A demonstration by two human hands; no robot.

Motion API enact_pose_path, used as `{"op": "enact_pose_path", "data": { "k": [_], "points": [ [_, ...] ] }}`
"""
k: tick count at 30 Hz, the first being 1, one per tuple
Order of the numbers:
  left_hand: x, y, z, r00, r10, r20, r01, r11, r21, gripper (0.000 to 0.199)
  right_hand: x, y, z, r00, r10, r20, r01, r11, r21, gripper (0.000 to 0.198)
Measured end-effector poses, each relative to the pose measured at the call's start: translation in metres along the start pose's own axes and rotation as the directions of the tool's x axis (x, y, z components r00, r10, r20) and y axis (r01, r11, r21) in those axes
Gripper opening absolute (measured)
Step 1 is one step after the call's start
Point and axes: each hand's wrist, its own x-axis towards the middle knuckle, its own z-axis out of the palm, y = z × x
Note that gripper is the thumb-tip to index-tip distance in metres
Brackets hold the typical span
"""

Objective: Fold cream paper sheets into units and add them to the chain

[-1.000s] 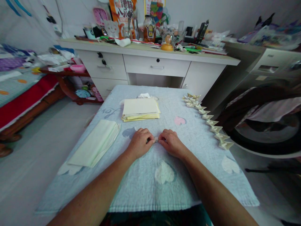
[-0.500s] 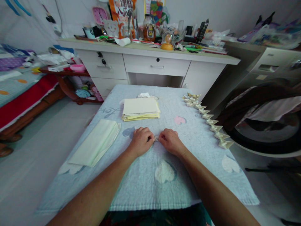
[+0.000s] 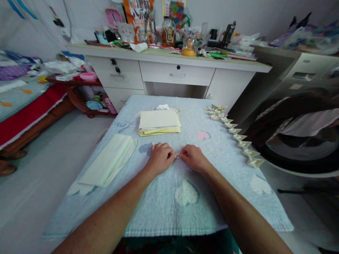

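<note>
At the middle of the cloth-covered table, my left hand (image 3: 161, 158) and my right hand (image 3: 194, 157) meet with closed fingers. Between their fingertips they pinch a small pale piece of paper (image 3: 177, 155), mostly hidden by the fingers. Just beyond the hands lies a stack of cream paper sheets (image 3: 159, 120) with yellowish edges. Left of my left hand is a folded bundle of pale green paper (image 3: 107, 162). Along the table's right side runs a row of pointed folded-paper pieces (image 3: 243, 144).
A light blue cloth (image 3: 159, 208) with heart shapes covers the table. Behind it stands a white desk (image 3: 177, 72) crowded with a jar (image 3: 168, 32) and other items. A front-loading washing machine (image 3: 293, 70), door open, is at the right; a bed (image 3: 29, 102) is at the left.
The view has shifted very slightly. Both hands stay in the same place, still pinching the small piece of paper.
</note>
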Motion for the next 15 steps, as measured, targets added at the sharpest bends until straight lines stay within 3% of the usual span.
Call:
{"op": "enact_pose_path", "data": {
  "k": [15],
  "points": [
    [-0.0002,0.0021,-0.001,1.0,0.014,0.013,-0.014,1.0,0.021,0.021,-0.0019,0.0058,0.006,0.999,-0.006,-0.049,0.006,1.0,-0.004,0.016]
  ]
}}
